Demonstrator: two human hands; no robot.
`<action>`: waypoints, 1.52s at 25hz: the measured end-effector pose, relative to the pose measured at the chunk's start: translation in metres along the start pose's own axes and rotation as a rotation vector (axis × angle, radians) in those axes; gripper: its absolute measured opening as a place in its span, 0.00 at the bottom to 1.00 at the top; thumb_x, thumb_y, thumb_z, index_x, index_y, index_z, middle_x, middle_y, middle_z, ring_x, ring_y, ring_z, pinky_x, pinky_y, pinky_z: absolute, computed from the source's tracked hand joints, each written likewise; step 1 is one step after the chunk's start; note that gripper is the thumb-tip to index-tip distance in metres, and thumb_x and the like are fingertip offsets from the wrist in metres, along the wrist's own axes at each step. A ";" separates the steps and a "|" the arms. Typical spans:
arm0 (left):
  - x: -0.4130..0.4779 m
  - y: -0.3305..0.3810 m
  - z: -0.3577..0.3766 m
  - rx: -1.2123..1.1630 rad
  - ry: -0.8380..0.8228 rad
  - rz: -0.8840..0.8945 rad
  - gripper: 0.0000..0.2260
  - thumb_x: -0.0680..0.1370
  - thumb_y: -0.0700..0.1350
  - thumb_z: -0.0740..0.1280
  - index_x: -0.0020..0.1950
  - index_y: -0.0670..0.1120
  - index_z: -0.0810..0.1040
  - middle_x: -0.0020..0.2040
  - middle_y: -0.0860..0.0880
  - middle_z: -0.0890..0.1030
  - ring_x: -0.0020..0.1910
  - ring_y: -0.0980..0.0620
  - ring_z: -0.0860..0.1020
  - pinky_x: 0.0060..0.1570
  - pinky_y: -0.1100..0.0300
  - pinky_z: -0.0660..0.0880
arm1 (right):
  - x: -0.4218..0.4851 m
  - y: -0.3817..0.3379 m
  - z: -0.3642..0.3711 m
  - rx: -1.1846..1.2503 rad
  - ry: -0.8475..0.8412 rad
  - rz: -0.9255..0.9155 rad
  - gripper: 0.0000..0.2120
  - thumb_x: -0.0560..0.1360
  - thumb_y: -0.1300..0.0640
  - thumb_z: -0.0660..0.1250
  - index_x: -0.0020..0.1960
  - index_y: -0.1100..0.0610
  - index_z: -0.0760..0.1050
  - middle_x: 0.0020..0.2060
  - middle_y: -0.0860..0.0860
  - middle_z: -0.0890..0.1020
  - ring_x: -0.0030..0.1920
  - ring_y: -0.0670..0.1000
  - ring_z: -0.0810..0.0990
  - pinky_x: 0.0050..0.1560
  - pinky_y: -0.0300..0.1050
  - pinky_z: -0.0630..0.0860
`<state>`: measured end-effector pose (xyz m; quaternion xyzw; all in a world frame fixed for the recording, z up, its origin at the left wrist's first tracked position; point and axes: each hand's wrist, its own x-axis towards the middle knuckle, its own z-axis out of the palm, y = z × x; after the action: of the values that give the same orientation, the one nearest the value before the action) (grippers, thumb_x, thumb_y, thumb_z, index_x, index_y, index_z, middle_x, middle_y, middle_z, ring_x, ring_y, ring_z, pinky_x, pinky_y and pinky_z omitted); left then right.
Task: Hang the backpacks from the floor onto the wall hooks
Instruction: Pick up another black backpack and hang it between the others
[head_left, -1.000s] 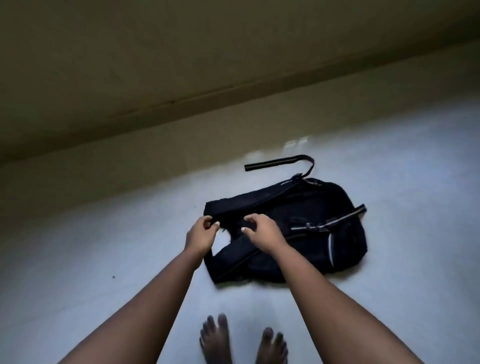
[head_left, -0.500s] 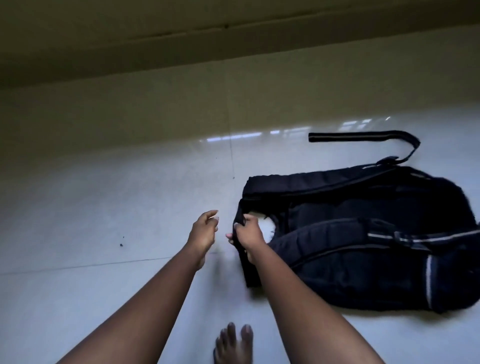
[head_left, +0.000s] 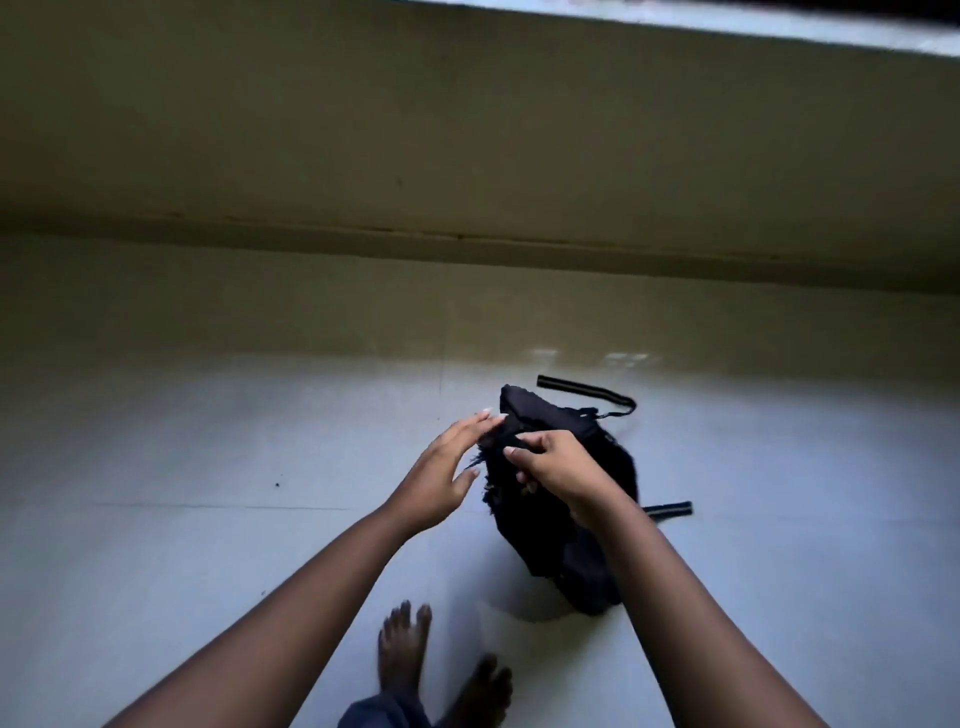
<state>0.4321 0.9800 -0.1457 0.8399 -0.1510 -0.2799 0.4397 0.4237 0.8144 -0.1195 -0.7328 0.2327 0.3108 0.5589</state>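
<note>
A dull yellow-green wall (head_left: 467, 130) fills the upper half of the view and meets a pale, glossy tiled floor (head_left: 182, 467) along the floor's far edge. A black backpack (head_left: 550, 525) stands raised on end on the floor, a little right of the middle and nearer the far edge than the near one, its lower end down by the floor above a soft shadow. The right hand (head_left: 561, 467) grips the fabric at the bag's top, fingers curled round it. The left hand (head_left: 441, 467) is spread with straight fingers just beside the bag's upper left edge; blur hides whether they touch. Two bare feet (head_left: 402, 644) stand at the near edge. A striped strap (head_left: 582, 391) lies behind the bag, another strap end (head_left: 670, 510) to its right.
</note>
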 end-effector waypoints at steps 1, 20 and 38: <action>-0.006 0.022 -0.008 0.021 0.009 0.052 0.28 0.76 0.35 0.62 0.73 0.55 0.63 0.74 0.56 0.64 0.71 0.60 0.62 0.68 0.69 0.56 | -0.024 -0.019 -0.010 -0.045 -0.020 -0.025 0.08 0.76 0.60 0.64 0.38 0.55 0.76 0.26 0.49 0.72 0.25 0.45 0.68 0.28 0.37 0.67; -0.232 0.241 -0.323 0.269 0.701 0.150 0.09 0.76 0.41 0.59 0.43 0.47 0.79 0.31 0.58 0.74 0.31 0.62 0.72 0.32 0.73 0.64 | -0.240 -0.340 0.075 -0.432 0.065 -0.950 0.04 0.71 0.56 0.69 0.45 0.56 0.80 0.32 0.50 0.81 0.35 0.50 0.79 0.41 0.46 0.76; -0.308 0.322 -0.778 0.191 1.305 0.197 0.17 0.80 0.52 0.56 0.43 0.42 0.78 0.30 0.50 0.73 0.30 0.56 0.72 0.34 0.62 0.67 | -0.278 -0.789 0.285 -0.133 0.059 -1.595 0.11 0.69 0.47 0.72 0.51 0.46 0.83 0.41 0.50 0.84 0.38 0.44 0.81 0.44 0.42 0.80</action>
<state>0.6531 1.4603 0.5781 0.8546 0.0460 0.3418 0.3883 0.7165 1.2980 0.5594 -0.7180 -0.3659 -0.1887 0.5613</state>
